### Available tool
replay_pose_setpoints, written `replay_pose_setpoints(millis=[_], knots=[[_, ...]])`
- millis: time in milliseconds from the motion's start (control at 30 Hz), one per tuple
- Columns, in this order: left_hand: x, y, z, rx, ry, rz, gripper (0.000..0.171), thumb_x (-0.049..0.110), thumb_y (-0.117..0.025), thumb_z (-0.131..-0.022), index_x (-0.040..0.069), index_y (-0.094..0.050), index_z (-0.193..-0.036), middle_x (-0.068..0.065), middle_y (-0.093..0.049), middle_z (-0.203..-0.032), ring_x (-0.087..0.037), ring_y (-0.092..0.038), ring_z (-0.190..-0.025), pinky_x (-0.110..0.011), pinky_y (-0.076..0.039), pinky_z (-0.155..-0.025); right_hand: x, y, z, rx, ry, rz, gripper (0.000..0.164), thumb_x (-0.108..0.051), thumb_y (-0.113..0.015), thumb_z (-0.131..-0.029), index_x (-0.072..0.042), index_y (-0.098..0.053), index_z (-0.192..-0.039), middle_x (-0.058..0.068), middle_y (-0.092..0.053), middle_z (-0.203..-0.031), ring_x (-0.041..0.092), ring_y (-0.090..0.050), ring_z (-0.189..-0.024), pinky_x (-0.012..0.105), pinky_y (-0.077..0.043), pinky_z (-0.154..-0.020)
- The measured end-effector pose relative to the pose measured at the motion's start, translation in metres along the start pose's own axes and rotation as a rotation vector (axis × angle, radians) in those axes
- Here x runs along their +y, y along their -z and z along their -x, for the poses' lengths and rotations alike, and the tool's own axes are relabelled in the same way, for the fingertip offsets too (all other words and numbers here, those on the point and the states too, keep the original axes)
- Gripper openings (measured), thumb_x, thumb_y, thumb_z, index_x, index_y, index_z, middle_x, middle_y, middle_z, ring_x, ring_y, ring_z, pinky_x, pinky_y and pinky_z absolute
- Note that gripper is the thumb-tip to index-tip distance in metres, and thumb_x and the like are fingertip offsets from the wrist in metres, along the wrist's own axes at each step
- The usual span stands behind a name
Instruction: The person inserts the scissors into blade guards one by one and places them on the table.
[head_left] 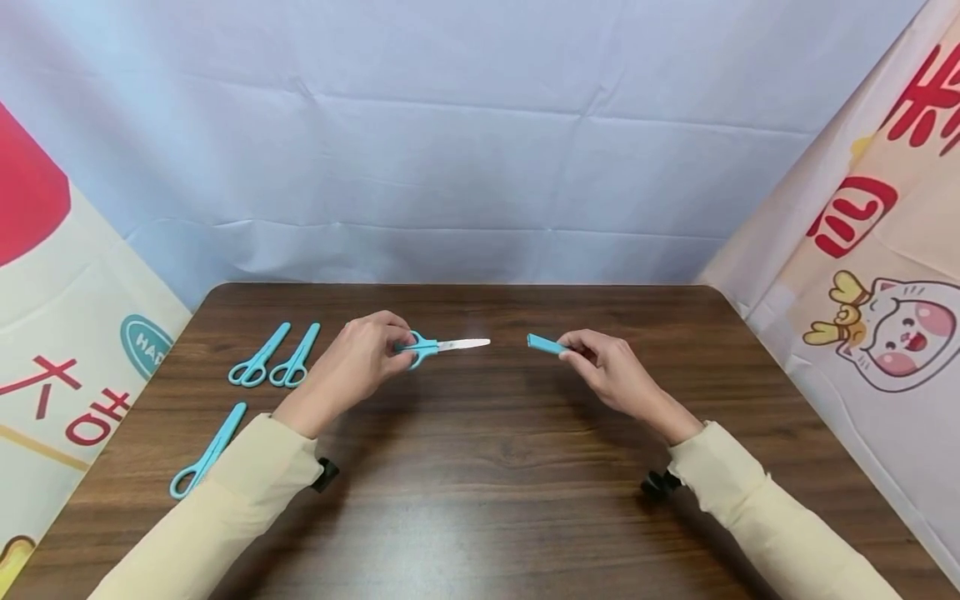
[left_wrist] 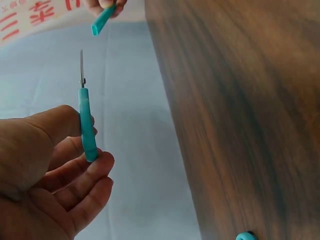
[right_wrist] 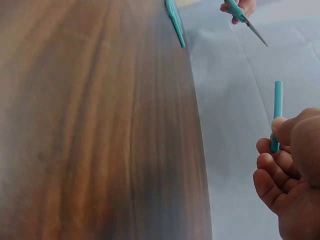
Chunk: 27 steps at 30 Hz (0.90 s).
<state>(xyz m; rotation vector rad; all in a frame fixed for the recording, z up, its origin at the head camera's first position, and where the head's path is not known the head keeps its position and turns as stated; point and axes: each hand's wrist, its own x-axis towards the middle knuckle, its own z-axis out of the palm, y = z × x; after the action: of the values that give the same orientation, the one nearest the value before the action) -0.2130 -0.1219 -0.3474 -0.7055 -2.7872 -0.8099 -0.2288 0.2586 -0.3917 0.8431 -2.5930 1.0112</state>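
Note:
My left hand (head_left: pixel 365 354) pinches a pair of scissors (head_left: pixel 424 347) by its turquoise handles, the bare metal blades pointing right. Across a short gap, my right hand (head_left: pixel 606 364) pinches a turquoise blade cover (head_left: pixel 546 343) between thumb and fingers, its open end facing the blade tips. In the left wrist view the scissors (left_wrist: pixel 86 120) are seen edge-on between thumb and fingers. The right wrist view shows the cover (right_wrist: pixel 278 107) apart from the blades, held near its far end.
On the left of the brown wooden table (head_left: pixel 480 467) lie two covered turquoise scissors (head_left: pixel 258 357) side by side, with another covered pair (head_left: pixel 212 446) nearer, partly behind the left sleeve. A pale cloth (head_left: pixel 480 167) hangs behind the table, and printed cloths stand at both sides.

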Motion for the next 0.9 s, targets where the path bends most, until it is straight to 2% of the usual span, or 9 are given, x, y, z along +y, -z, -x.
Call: replay_pose_setpoints(millis=[67, 167, 267, 333, 533, 900], knots=[[0.003, 0.0, 0.006, 0.005, -0.014, 0.007, 0.01, 0.014, -0.075, -0.095, 0.007, -0.079, -0.101, -0.004, -0.068, -0.114, -0.015, -0.067, -0.088, -0.052, -0.052, -0.092, -0.004, -0.001, 0.003, -0.002, 0.014, -0.005, 0.012, -0.006, -0.068, -0.1, -0.008, -0.069, -0.111, 0.002, -0.061, -0.086, 0.011, -0.041, -0.057, 0.025, -0.036, -0.053], [0.008, 0.0, 0.013, 0.004, -0.02, 0.014, 0.01, 0.014, -0.075, -0.095, 0.008, -0.079, -0.102, -0.002, -0.067, -0.114, -0.013, -0.067, -0.088, -0.05, -0.052, -0.093, -0.01, -0.002, 0.008, -0.008, 0.033, -0.012, 0.013, -0.006, -0.069, -0.099, -0.009, -0.069, -0.111, 0.004, -0.062, -0.086, 0.011, -0.042, -0.057, 0.025, -0.036, -0.052], [0.013, -0.001, 0.019, 0.003, -0.031, 0.027, 0.011, 0.013, -0.075, -0.094, 0.007, -0.079, -0.102, -0.001, -0.067, -0.114, -0.012, -0.068, -0.089, -0.035, -0.056, -0.076, -0.016, -0.003, 0.013, -0.014, 0.048, -0.025, 0.014, -0.004, -0.069, -0.098, -0.009, -0.069, -0.112, 0.005, -0.063, -0.087, 0.012, -0.042, -0.056, 0.024, -0.036, -0.051], [0.016, -0.002, 0.022, 0.005, -0.034, 0.029, 0.01, 0.014, -0.075, -0.094, 0.008, -0.079, -0.102, 0.0, -0.067, -0.113, -0.012, -0.068, -0.09, -0.031, -0.055, -0.074, -0.019, -0.004, 0.017, -0.018, 0.056, -0.031, 0.015, -0.004, -0.069, -0.098, -0.01, -0.069, -0.112, 0.004, -0.063, -0.087, 0.012, -0.041, -0.055, 0.024, -0.036, -0.051], [0.022, -0.006, 0.032, 0.017, -0.047, 0.02, 0.01, 0.012, -0.076, -0.093, 0.008, -0.079, -0.101, 0.001, -0.066, -0.11, -0.013, -0.068, -0.09, -0.031, -0.054, -0.073, -0.028, -0.01, 0.026, -0.021, 0.08, -0.058, 0.017, -0.002, -0.07, -0.097, -0.012, -0.07, -0.111, -0.001, -0.061, -0.086, 0.011, -0.041, -0.055, 0.022, -0.036, -0.049], [0.031, -0.016, 0.045, 0.018, -0.043, -0.009, 0.008, 0.012, -0.079, -0.091, 0.009, -0.08, -0.098, 0.002, -0.066, -0.107, -0.011, -0.067, -0.087, -0.027, -0.053, -0.068, -0.041, -0.017, 0.039, -0.01, 0.134, -0.048, 0.021, 0.003, -0.074, -0.093, -0.012, -0.07, -0.107, -0.007, -0.06, -0.091, 0.007, -0.05, -0.071, 0.022, -0.042, -0.055]])
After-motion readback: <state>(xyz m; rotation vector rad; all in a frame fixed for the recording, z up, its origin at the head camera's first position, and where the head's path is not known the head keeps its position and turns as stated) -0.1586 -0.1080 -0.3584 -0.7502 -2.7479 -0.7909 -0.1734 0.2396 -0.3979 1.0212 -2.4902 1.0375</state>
